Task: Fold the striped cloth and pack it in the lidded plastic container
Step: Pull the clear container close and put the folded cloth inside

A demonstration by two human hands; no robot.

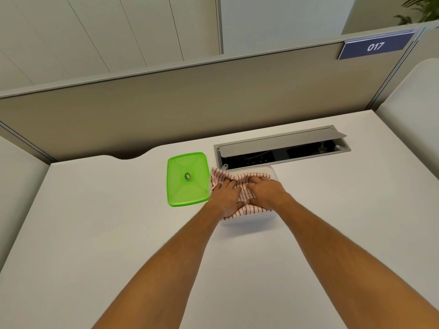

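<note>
- White desk [118, 233], with an open grey cable tray [282, 146] set into its top.
- Green lid [187, 179] lies flat on it.
- Clear container [273, 172] stands just right of the lid.

Setting: office workstation, open-plan type. Evidence: white tabletop [118, 222] with a cut-out rear edge and a recessed cable tray [282, 148] whose grey flap stands raised over dark sockets and wiring; beige partition screen [166, 103] with metal trim along the far edge, bearing a blue number plate [375, 46] marked "017". Also noted: pale flat-fronted cabinets [107, 32] behind the partition, foliage of a plant [422, 10] at upper right.
</note>
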